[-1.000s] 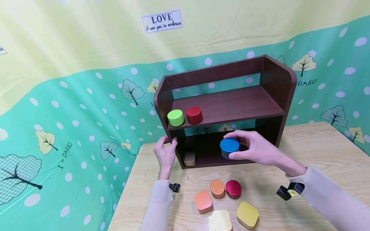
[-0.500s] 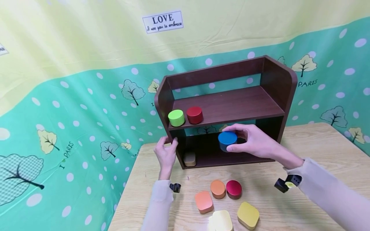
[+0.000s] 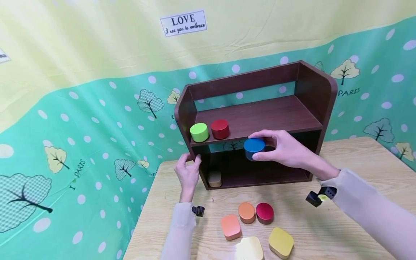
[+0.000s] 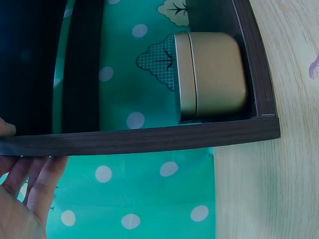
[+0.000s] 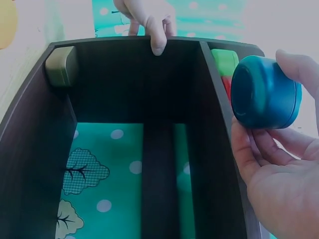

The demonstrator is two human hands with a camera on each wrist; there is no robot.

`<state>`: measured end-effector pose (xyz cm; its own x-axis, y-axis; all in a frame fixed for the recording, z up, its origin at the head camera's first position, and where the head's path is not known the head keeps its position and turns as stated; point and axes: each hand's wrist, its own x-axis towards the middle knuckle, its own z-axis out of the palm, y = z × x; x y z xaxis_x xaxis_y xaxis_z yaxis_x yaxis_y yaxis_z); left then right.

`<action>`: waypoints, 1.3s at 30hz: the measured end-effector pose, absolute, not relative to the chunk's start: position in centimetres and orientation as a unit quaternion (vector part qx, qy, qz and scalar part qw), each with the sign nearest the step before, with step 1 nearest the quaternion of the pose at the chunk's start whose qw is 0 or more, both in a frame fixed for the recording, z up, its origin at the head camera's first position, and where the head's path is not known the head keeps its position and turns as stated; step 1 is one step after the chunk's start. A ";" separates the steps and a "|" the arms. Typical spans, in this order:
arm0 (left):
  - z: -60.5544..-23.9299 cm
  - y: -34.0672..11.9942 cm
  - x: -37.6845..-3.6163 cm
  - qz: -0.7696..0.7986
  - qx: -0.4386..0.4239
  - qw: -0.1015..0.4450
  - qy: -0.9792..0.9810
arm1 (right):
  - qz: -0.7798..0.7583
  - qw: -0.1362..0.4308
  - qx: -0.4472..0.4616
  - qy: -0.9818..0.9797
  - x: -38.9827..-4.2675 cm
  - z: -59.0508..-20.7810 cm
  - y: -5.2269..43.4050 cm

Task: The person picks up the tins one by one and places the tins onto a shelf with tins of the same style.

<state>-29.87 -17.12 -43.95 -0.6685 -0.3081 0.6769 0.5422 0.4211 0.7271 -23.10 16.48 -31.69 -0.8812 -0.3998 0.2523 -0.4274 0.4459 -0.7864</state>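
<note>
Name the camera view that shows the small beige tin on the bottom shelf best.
The left wrist view: the beige tin fills much of the frame, its lid seam plain, in the shelf's corner. The head view shows it small and shadowed. The right wrist view catches only a dim corner of it.

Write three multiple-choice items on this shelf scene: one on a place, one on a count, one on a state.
1. Where is the beige tin?
A. upper board
B. lower compartment, left end
C. on the table

2. How many tins stand on the upper board of the shelf?
A. two
B. four
C. none

3. What is the right hand doing?
A. lying flat on the table
B. holding the blue tin in its grip
C. hanging open, holding nothing

Answers:
1 B, it sits inside the bottom left corner.
2 A, only the green tin and red tin stand there.
3 B, fingers and thumb curl round the tin.
</note>
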 end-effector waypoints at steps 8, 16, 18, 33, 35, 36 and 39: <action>-44.0 -17.1 -29.9 -0.535 -0.076 0.398 -0.742 | 0.480 0.015 0.240 -0.844 -23.7 -30.5 16.3; -44.1 -17.0 -29.9 -0.534 -0.077 0.399 -0.742 | 0.482 0.014 0.239 -0.843 -24.2 -29.9 15.9; -44.0 -17.0 -29.9 -0.535 -0.077 0.399 -0.741 | 0.484 0.017 0.240 -0.842 -24.3 -29.8 15.8; -44.0 -17.0 -29.9 -0.527 -0.079 0.407 -0.742 | 0.483 0.029 0.240 -0.842 -25.7 -29.3 15.6; -44.0 -17.0 -29.9 -0.527 -0.079 0.407 -0.742 | 0.483 0.029 0.241 -0.842 -25.9 -29.3 15.7; -43.9 -17.0 -29.9 -0.527 -0.079 0.406 -0.742 | 0.482 0.030 0.241 -0.842 -26.0 -29.3 15.7; -43.9 -16.9 -29.8 -0.529 -0.078 0.402 -0.744 | 0.479 0.031 0.238 -0.844 -26.3 -29.3 15.7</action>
